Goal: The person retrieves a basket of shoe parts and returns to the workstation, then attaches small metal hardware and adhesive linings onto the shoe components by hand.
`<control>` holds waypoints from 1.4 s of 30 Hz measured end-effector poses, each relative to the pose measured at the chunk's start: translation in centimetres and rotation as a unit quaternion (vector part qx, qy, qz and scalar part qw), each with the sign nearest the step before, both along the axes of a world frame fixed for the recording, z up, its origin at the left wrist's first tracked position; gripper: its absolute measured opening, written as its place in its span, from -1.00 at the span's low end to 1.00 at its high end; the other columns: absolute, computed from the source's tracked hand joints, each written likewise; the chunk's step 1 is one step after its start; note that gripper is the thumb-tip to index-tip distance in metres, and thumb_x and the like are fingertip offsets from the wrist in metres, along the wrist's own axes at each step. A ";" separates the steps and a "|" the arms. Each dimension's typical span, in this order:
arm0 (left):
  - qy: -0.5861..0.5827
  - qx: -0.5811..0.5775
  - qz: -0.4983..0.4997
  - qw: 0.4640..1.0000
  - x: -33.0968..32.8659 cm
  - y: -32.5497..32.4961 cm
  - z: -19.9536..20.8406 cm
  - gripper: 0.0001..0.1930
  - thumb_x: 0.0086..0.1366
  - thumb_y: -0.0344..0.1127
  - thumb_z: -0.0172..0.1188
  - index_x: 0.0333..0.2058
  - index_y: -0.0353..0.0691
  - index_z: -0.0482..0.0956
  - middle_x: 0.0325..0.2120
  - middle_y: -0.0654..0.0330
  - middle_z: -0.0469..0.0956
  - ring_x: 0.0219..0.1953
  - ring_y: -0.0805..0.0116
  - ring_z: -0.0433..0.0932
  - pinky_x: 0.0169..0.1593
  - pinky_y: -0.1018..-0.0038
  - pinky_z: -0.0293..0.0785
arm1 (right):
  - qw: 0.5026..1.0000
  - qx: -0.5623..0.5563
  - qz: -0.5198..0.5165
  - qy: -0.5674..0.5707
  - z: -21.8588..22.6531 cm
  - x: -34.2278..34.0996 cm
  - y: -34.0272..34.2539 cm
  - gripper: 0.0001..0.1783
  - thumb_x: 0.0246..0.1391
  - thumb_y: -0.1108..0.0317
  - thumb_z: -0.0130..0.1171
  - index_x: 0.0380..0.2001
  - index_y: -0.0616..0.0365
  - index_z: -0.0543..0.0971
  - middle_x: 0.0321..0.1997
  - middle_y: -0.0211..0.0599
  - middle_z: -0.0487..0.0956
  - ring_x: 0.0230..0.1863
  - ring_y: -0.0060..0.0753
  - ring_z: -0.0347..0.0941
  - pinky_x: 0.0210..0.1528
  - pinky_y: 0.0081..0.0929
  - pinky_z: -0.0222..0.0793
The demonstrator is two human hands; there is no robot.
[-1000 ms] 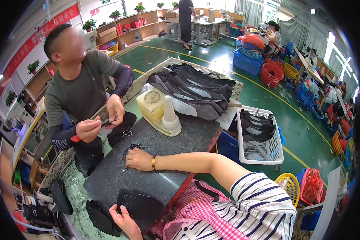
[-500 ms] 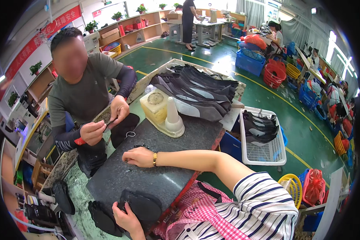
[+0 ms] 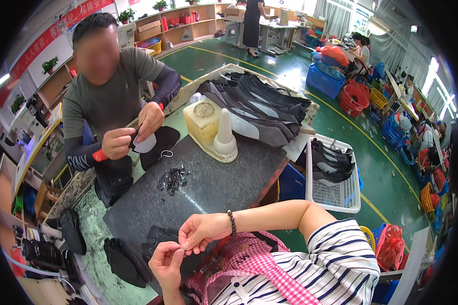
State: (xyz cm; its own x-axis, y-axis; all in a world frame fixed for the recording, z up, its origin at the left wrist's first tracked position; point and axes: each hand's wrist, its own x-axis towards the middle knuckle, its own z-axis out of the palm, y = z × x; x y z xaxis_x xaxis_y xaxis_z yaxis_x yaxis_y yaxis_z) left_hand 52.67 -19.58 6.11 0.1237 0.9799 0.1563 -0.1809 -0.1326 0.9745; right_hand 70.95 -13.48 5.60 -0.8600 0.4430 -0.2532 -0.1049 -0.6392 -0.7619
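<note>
My right hand (image 3: 202, 233), with a beaded bracelet at the wrist, is closed in a pinch, and its fingertips meet those of my left hand (image 3: 166, 260), also pinched. Whatever lies between them is too small to make out. Just beneath and beyond them, partly hidden by my hands, a black shoe-upper piece (image 3: 156, 240) lies on the dark work board (image 3: 229, 190). Farther up the board is a small heap of loose black bits (image 3: 174, 179). To the left of my left hand lie more black pieces (image 3: 122, 262).
A yellowish glue pot (image 3: 201, 124) with a white cone (image 3: 224, 134) stands at the board's far edge, beside stacked black-and-grey uppers (image 3: 257, 109). Across the table a co-worker (image 3: 112, 86) holds a dark piece with a pale patch. A white basket (image 3: 336, 190) of uppers stands right.
My right hand has left the heap of black bits and come back to my left hand, which has released the black piece. The co-worker's hands have shifted, showing a pale patch.
</note>
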 end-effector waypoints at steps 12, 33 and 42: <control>-0.238 -0.265 -0.130 0.925 -0.1 -1.5 -0.1 -0.86 0.18 -0.39 0.14 -0.36 -0.36 0.47 -0.52 0.20 0.46 -0.47 0.46 0.43 -0.36 0.56 0.35 | 0.707 0.664 -0.232 -0.074 2.8 -0.2 -2.5 -0.84 -0.27 0.50 0.27 -0.51 0.09 0.53 -0.30 -0.36 0.46 -0.26 -0.33 0.37 -0.20 -0.44 0.28; -0.443 -0.199 0.026 0.874 0.8 -2.5 -3.4 -0.89 0.24 -0.39 0.10 -0.29 -0.27 0.50 -0.38 0.26 0.50 -0.32 0.52 0.44 -0.19 0.57 0.36 | 0.758 0.581 -0.257 -0.146 0.3 -3.8 -2.7 -0.84 -0.30 0.54 0.29 -0.53 0.07 0.59 -0.36 -0.40 0.39 -0.35 -0.43 0.34 -0.33 -0.56 0.30; 0.550 -0.125 0.324 0.760 -20.4 4.5 -4.0 -0.24 -0.09 0.14 0.31 -0.18 -0.55 0.45 -0.29 -0.23 0.52 -0.25 0.02 0.54 -0.17 0.27 0.42 | 0.908 0.316 -0.210 -0.175 0.5 -2.1 1.3 -0.86 0.00 0.58 0.12 -0.31 0.35 0.51 -0.36 -0.25 0.58 -0.28 -0.54 0.52 -0.22 -0.63 0.44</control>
